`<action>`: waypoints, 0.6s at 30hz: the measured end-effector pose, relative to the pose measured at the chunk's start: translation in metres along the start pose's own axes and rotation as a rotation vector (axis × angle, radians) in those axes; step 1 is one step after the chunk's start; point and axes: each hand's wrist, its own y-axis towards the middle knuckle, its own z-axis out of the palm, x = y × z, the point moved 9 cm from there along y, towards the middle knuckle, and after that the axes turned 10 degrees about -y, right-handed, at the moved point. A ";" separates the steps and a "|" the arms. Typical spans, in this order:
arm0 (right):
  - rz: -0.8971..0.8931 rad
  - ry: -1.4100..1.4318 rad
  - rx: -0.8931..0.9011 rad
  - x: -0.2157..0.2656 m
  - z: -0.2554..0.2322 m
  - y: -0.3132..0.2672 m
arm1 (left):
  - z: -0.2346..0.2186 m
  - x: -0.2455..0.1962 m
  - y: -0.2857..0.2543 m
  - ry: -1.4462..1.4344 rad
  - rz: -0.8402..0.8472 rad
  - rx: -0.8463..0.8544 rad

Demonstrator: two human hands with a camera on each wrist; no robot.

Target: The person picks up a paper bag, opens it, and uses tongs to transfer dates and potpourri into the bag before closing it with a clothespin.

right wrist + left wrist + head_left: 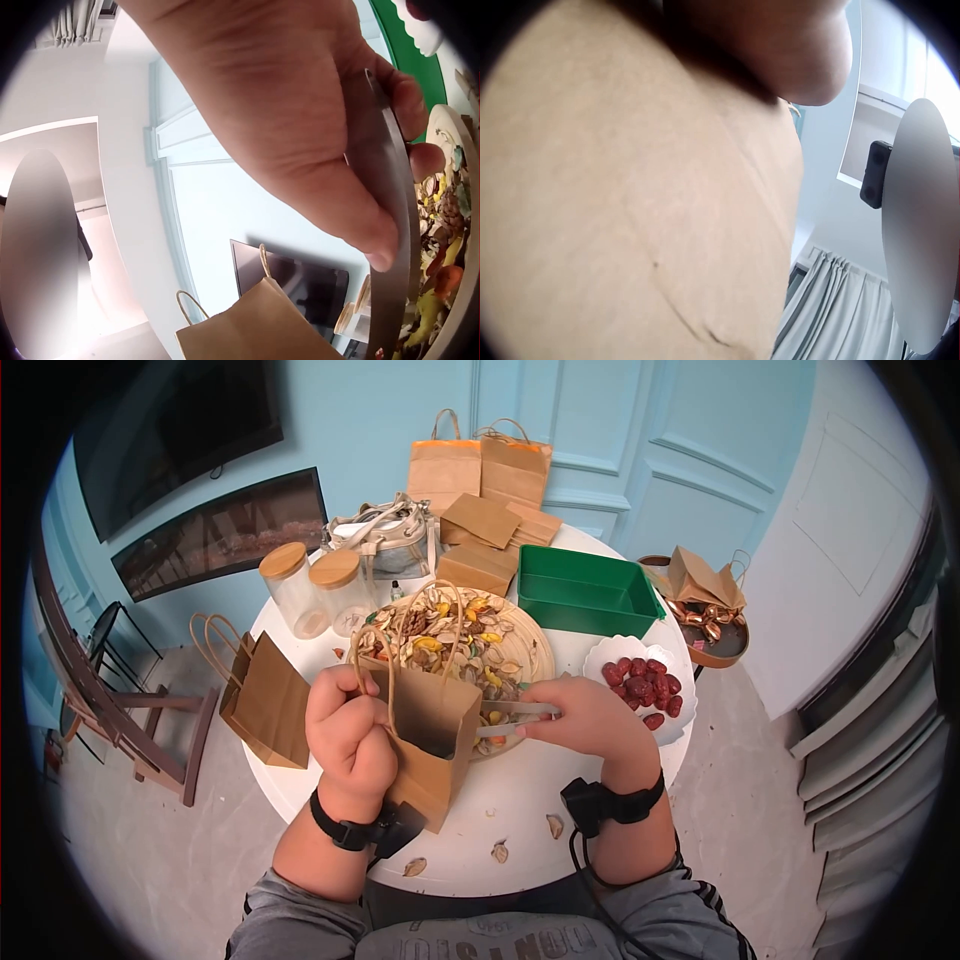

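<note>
A brown paper bag (pixel 430 785) with twisted handles stands open in front of me at the near side of the table. My left hand (pixel 350 730) grips it by the handle and upper edge, its fingers curled. In the left wrist view, the paper bag (pixel 645 195) fills most of the picture. My right hand (pixel 590 715) holds metal tongs (pixel 394 217) between thumb and fingers. The tongs point left behind the bag, over the dried flowers and petals (pixel 430 645) heaped on a round wooden tray (pixel 535 650); the tips are hidden by the bag.
Right of the tray are a green box (pixel 590 595) and a white scalloped plate (pixel 605 650) of red dates. A second paper bag (pixel 265 705) stands left. Lidded glass jars (pixel 290 595), a handbag (pixel 395 550) and more bags stand behind. Loose petals (pixel 500 852) lie near the front edge.
</note>
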 end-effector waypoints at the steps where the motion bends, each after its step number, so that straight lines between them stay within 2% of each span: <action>1: 0.001 -0.034 -0.007 -0.001 0.000 -0.001 | 0.000 0.001 0.000 0.000 0.000 -0.001; 3: 0.000 -0.067 -0.014 -0.001 -0.001 -0.002 | 0.001 -0.003 0.001 0.012 0.061 0.027; 9: 0.064 -0.163 -0.031 -0.012 0.001 0.000 | 0.004 -0.001 -0.001 -0.005 0.042 0.053; 11: 0.117 -0.228 -0.146 -0.010 -0.010 -0.001 | 0.005 -0.002 0.000 -0.005 0.040 0.060; 18: 0.250 -0.191 -0.250 -0.008 -0.023 0.002 | 0.005 -0.003 0.000 0.004 0.035 0.074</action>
